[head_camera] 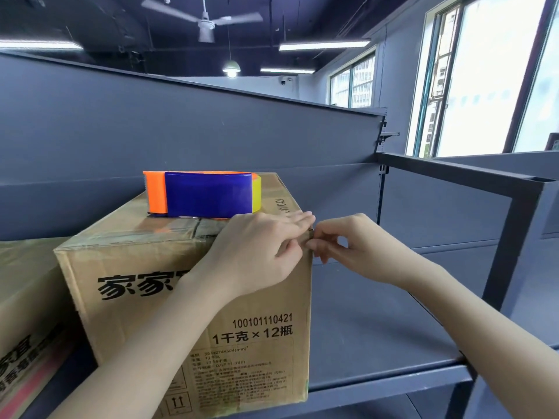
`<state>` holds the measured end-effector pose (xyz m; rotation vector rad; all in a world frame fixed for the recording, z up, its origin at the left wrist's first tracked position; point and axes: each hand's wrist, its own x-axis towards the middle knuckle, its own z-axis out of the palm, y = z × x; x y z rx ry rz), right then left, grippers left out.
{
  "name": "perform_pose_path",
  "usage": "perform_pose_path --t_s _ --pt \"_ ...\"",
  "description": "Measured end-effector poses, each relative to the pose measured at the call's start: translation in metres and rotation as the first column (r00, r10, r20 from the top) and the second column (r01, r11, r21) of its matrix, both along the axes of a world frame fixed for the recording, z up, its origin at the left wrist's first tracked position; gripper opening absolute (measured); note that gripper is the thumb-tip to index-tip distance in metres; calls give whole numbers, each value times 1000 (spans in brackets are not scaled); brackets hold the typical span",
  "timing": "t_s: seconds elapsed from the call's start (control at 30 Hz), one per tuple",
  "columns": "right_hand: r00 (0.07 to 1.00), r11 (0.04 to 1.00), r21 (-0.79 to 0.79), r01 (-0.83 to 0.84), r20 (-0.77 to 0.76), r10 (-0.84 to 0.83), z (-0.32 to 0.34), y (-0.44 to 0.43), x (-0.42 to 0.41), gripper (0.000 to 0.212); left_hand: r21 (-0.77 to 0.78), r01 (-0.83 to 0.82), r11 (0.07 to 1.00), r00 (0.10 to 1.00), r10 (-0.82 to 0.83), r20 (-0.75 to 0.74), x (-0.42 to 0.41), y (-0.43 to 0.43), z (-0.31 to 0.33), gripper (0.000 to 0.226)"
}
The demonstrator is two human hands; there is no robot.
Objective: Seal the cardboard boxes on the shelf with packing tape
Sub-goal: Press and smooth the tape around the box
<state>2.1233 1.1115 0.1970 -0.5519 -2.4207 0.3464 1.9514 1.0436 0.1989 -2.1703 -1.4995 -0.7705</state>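
On the grey shelf (378, 328), head view:

- Cardboard box (187, 297) — brown, printed in black, upright on the shelf deck at the left half of the frame, its front face and top showing. Flaps are down, and glossy clear tape (151, 234) already runs across the top near the front edge.
- Tape dispenser (202, 193): orange body, blue roll cover, yellow end. It rests on top of the cardboard box toward the back, apart from both hands.
- Left hand (257, 249): the forearm comes up from bottom left across the box's front face. The palm lies over the upper right front corner, the fingers (299, 219) reach out fairly straight along the top toward the right edge, and the thumb is bent down by that corner. It presses on the box and grips nothing.
- Right hand (357, 246) — the forearm enters from bottom right, wrist level over the bare shelf deck. Its fingers are curled, and thumb and forefinger pinch at the box's top right corner edge, touching the left fingertips. Whether a tape end lies in the pinch is too small to tell.
- Second box (27, 297): brown, at far left, just beside the cardboard box and lower in frame, only partly in view.
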Motion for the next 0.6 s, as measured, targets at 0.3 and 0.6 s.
perform_pose_path --t_s 0.3,0.6 --pt "988 973 -231 -13 146 48 30 9 -5 17 -98 -40 994 997 33 -77 -1 4 8 43" --pt "993 987 -159 -25 109 43 14 0 0 35 -36 -62 997 996 60 -62 2 0 2 39"
